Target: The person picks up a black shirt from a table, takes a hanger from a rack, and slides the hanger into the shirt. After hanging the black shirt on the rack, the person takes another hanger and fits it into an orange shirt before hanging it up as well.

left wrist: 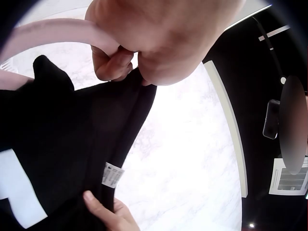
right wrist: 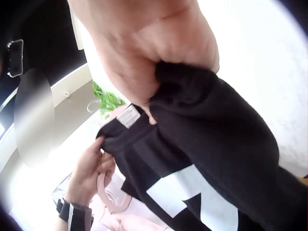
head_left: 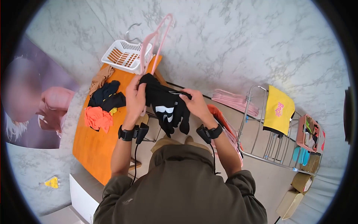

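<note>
A black garment with a white print hangs between my two hands, its lower ends dangling. My left hand grips one end of its banded edge, together with a pink hanger that sticks up beyond the fingers. My right hand pinches the other side of the garment, thumb on top. A white label shows inside the band in the left wrist view. Seen from the right wrist, the black cloth bunches under the right palm, hiding those fingertips.
On the orange table lie crumpled dark clothes and an orange garment; a white basket stands at its far end. To the right, a metal rack carries a yellow garment, near stacked pink hangers.
</note>
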`<act>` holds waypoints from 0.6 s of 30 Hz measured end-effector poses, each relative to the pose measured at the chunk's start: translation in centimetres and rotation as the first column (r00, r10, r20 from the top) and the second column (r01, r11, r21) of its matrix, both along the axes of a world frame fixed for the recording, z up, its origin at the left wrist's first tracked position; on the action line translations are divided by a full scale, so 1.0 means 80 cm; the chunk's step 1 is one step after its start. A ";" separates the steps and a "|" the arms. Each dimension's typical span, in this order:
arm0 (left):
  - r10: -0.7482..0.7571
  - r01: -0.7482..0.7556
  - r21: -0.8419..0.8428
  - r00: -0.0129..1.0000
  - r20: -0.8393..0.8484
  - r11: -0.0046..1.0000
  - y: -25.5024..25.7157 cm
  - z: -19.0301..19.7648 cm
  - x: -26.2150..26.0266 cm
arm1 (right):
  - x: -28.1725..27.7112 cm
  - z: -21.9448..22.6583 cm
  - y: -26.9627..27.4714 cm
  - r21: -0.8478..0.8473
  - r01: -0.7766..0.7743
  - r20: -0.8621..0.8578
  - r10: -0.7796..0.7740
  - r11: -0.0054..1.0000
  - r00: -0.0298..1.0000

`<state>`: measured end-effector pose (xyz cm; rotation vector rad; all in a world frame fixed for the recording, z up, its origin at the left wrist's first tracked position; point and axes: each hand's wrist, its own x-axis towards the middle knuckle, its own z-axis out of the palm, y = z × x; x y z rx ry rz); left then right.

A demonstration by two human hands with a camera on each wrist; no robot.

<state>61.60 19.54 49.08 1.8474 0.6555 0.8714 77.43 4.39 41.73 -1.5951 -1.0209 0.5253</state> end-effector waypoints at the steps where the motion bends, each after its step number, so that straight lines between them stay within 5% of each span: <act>1: 0.023 -0.023 0.005 0.999 0.025 1.000 0.009 -0.005 -0.002 | 0.010 0.008 -0.002 0.070 -0.018 0.002 0.018 0.997 1.000; 5: 0.056 -0.062 0.134 0.997 0.049 0.989 0.044 -0.014 -0.018 | 0.045 0.038 -0.011 -0.138 -0.120 -0.106 0.106 0.983 0.989; 9: 0.114 -0.116 0.168 0.993 0.026 0.979 0.042 -0.003 -0.025 | 0.056 0.049 -0.007 -0.114 -0.188 0.041 0.194 0.975 0.980; 12: 0.102 -0.105 0.080 0.994 0.033 0.991 0.041 -0.004 -0.030 | 0.062 0.035 0.002 -0.025 -0.072 -0.014 0.072 0.997 0.997; 14: 0.041 -0.049 0.148 0.998 0.054 0.988 0.038 -0.001 -0.035 | 0.060 0.038 0.001 -0.030 0.029 0.128 -0.025 0.999 0.991; 18: 0.059 -0.062 0.182 0.998 0.026 0.981 0.047 -0.012 -0.040 | 0.069 0.000 0.012 0.080 0.157 0.093 -0.164 0.984 0.982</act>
